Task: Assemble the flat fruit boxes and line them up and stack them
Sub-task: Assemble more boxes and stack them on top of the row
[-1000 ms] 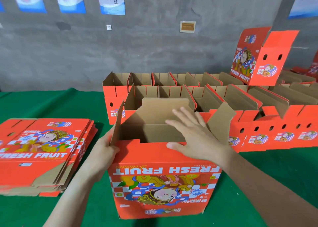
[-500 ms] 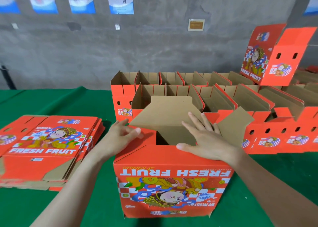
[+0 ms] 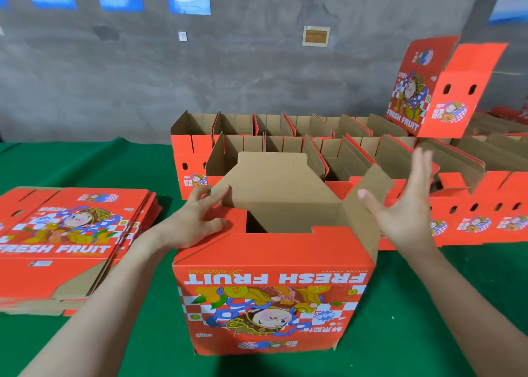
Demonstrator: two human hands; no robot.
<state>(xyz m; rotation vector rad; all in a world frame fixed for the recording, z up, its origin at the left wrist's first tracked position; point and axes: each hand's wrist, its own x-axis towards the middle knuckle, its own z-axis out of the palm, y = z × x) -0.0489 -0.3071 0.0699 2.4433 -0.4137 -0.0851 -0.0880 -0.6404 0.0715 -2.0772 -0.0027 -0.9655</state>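
One half-folded fruit box (image 3: 271, 291), one stack of flat boxes (image 3: 71, 234), left hand (image 3: 197, 219) pressing flat on the box's side flap (image 3: 235, 222), right hand (image 3: 405, 214) splayed in the air

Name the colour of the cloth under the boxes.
The cloth is plain green, shown best in the head view.

The box (image 3: 274, 299) stands on the counter (image 3: 85, 165) before me, flat boxes (image 3: 71, 242) stacked to its left, assembled boxes (image 3: 357, 148) lined up behind it.
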